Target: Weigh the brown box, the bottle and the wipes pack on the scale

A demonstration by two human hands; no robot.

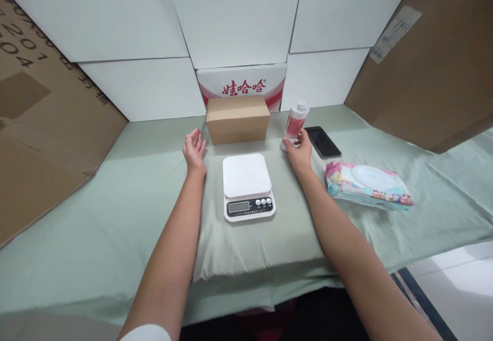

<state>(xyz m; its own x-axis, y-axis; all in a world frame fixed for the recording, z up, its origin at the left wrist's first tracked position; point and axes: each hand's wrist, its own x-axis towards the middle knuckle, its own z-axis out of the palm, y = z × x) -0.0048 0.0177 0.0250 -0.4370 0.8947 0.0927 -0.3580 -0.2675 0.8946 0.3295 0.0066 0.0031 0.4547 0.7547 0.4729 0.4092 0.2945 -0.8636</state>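
Head view: right hand curls its fingers around a small red-and-white bottle standing behind the white scale on the green-covered counter. Left hand hovers with fingers spread, empty. Lifting the bottle likely calls for a firmer grip.

A small white bottle with a red label and white cap stood upright on the green-covered counter, beside a dark phone
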